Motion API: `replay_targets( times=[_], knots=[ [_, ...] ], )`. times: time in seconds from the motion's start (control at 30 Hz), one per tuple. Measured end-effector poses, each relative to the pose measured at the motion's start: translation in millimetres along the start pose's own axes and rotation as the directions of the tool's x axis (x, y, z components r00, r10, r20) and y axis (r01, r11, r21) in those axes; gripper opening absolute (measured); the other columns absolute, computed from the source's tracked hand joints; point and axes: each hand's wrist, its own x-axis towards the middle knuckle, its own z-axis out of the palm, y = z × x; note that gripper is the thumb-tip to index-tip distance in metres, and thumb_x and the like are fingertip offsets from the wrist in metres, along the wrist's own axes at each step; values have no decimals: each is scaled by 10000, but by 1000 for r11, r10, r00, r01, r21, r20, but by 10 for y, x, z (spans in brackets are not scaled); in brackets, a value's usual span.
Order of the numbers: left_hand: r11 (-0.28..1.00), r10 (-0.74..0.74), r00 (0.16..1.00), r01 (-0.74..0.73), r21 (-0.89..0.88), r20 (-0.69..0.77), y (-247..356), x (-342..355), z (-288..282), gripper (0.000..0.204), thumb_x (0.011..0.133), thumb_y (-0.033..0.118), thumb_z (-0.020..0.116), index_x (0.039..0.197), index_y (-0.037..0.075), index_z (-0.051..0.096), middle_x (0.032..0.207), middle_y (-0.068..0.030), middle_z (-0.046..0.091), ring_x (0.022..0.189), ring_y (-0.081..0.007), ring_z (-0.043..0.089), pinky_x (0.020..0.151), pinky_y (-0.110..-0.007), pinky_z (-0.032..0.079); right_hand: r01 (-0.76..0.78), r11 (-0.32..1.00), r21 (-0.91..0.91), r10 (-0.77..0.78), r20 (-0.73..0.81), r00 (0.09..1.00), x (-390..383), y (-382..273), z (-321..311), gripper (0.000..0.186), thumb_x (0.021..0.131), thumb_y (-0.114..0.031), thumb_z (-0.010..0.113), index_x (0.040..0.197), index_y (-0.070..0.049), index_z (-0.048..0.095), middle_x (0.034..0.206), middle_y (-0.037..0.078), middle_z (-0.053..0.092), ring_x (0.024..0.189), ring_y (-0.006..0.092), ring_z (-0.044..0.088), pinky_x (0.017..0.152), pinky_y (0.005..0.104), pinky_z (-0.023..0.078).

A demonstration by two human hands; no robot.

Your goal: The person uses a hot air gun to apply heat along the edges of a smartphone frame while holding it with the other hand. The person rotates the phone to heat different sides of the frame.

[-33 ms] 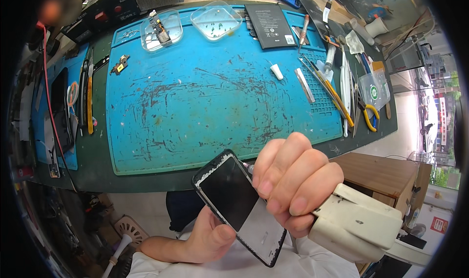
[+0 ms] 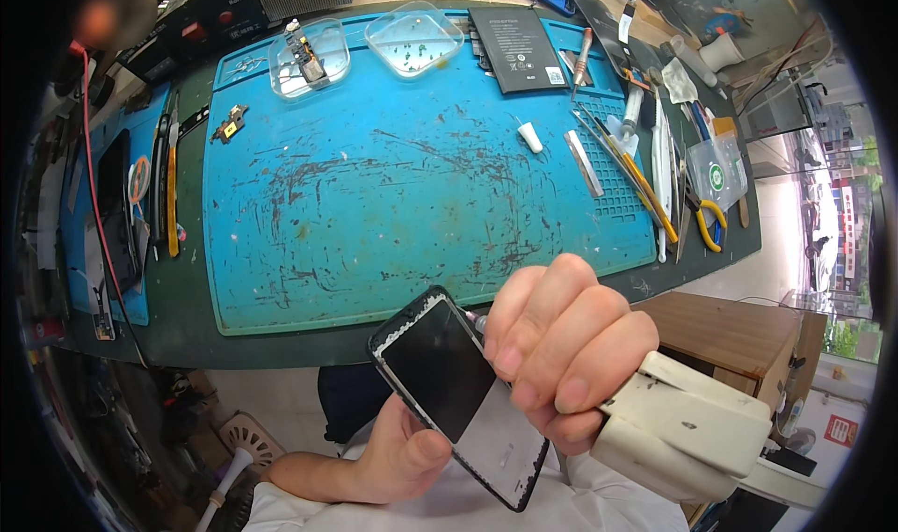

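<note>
Below the bench's front edge, a phone screen in a black frame (image 2: pixel 440 373) tilts in front of my white shirt, with ragged whitish residue along its rim. My left hand (image 2: pixel 407 452) grips its lower left edge, thumb on top. My right hand (image 2: pixel 561 345) is closed beside the phone's right edge, fingers curled. A small pinkish tip (image 2: pixel 475 321) peeks out by its fingers; the rest of what it holds is hidden. A cream plastic housing (image 2: pixel 687 429) on an arm covers my right wrist.
A scratched blue work mat (image 2: pixel 374 204) bears plastic trays (image 2: pixel 414 41) with small parts, a black phone battery (image 2: pixel 517 50), a white cap (image 2: pixel 529 138) and tweezers (image 2: pixel 627 172). Yellow-handled pliers (image 2: pixel 706 218) lie at right. A red cable (image 2: pixel 96 195) hangs at left; a wooden cabinet (image 2: pixel 720 335) stands right.
</note>
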Motion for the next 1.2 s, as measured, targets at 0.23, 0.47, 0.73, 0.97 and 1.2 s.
replay_targets(
  times=[0.23, 0.47, 0.73, 0.97, 1.2],
  knots=[
    [1000, 17, 1000, -17, 21, -4, -15, -7, -8, 979, 840, 535, 804, 1537, 39, 328, 1511, -43, 460, 1424, -167, 407, 1192, -402, 294, -27, 1000, -6, 27, -7, 1000, 7, -32, -1, 193, 994, -256, 684, 986, -139, 530, 852, 8, 605, 879, 160, 574, 701, 274, 522],
    [998, 50, 999, -50, 36, -13, -18, 3, 10, 977, 854, 540, 787, 1542, 36, 310, 1509, -54, 456, 1438, -174, 390, 1200, -415, 281, -33, 999, -5, 33, -8, 999, 11, -38, -6, 186, 994, -246, 683, 984, -135, 534, 846, 7, 605, 877, 157, 575, 693, 270, 522],
    [998, 45, 999, -46, 48, 13, -26, -1, -28, 960, 859, 549, 778, 1533, 36, 326, 1500, -59, 465, 1425, -176, 405, 1192, -416, 291, -49, 999, -9, 49, -7, 999, 17, -57, -10, 171, 998, -235, 677, 981, -136, 539, 844, 6, 610, 877, 156, 577, 688, 269, 519],
    [999, 24, 1000, -24, 42, -1, -10, -15, -7, 953, 858, 547, 781, 1528, 36, 336, 1486, -55, 482, 1400, -171, 435, 1173, -407, 324, -64, 998, -16, 64, -4, 998, 18, -80, -19, 161, 999, -229, 674, 983, -138, 542, 839, 3, 610, 879, 154, 579, 686, 268, 518],
    [998, 42, 999, -42, 42, -12, -27, -19, 3, 955, 855, 547, 784, 1528, 36, 338, 1486, -54, 481, 1397, -170, 436, 1174, -407, 320, -74, 997, -19, 75, 13, 997, 21, -101, -35, 158, 993, -215, 681, 978, -137, 544, 840, 3, 612, 873, 154, 583, 685, 273, 522]
  ],
)
